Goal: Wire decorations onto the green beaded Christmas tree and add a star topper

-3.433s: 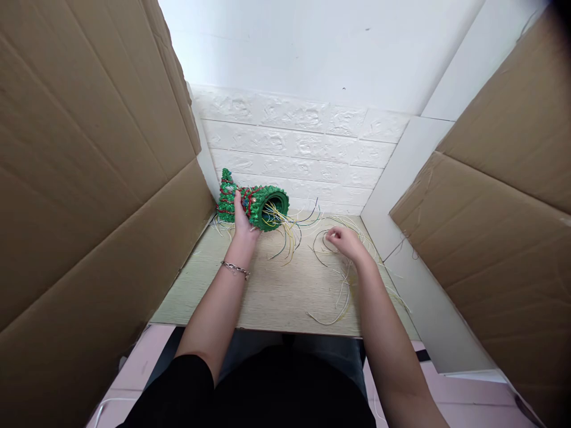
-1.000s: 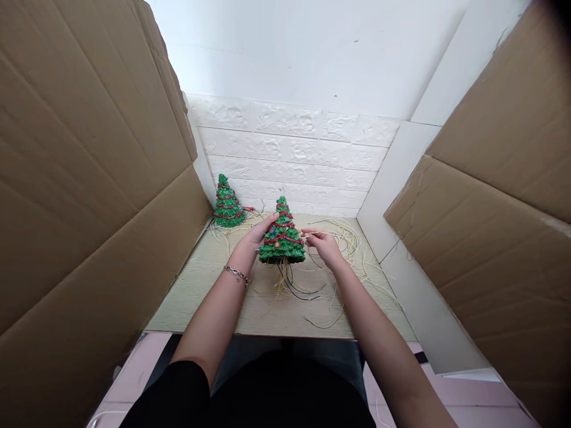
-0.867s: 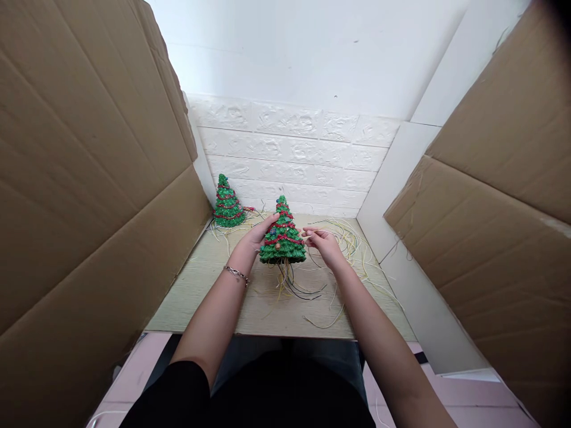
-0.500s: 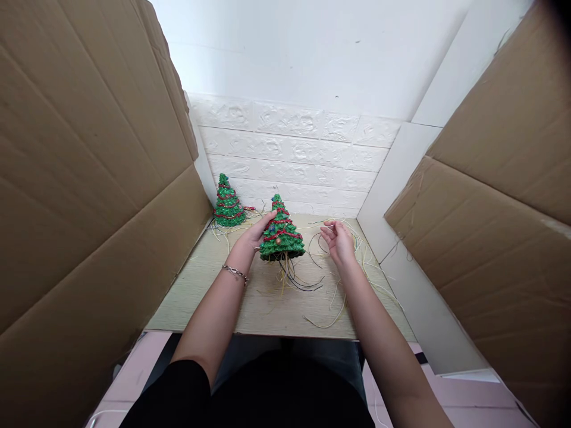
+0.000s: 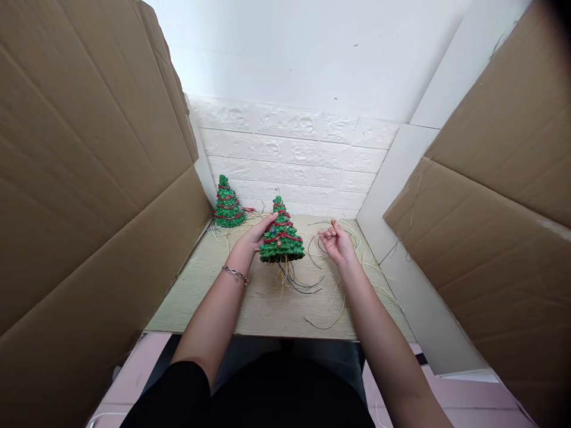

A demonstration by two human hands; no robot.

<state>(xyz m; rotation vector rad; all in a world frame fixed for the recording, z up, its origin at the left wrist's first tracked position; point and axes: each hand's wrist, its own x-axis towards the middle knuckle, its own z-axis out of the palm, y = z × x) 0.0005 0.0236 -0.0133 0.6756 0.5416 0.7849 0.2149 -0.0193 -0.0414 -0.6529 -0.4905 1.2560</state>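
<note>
My left hand (image 5: pixel 257 235) is wrapped round the left side of a small green Christmas tree (image 5: pixel 283 241) with red garlands and tiny coloured baubles. The tree is tilted, and its hollow underside faces toward me. From that underside hang several wires (image 5: pixel 292 279), black, white and yellow. On the right, my right hand (image 5: pixel 336 242) has its fingers curled and closed on a thin pale wire (image 5: pixel 313 234), which runs leftward toward the tree; its far end is hidden behind the tree.
A second green tree (image 5: pixel 229 208) stands at the back left among loose wires. More yellow, white and black wires (image 5: pixel 368 261) lie spread over the right side of the wooden table (image 5: pixel 200 303). Cardboard walls (image 5: pixel 111 178) rise on both sides, and a white brick-pattern wall (image 5: pixel 285 142) stands behind.
My right hand's fingers have curled in more tightly, with the thumb and wrist turned slightly. The left hand and the tree have stayed almost still.
</note>
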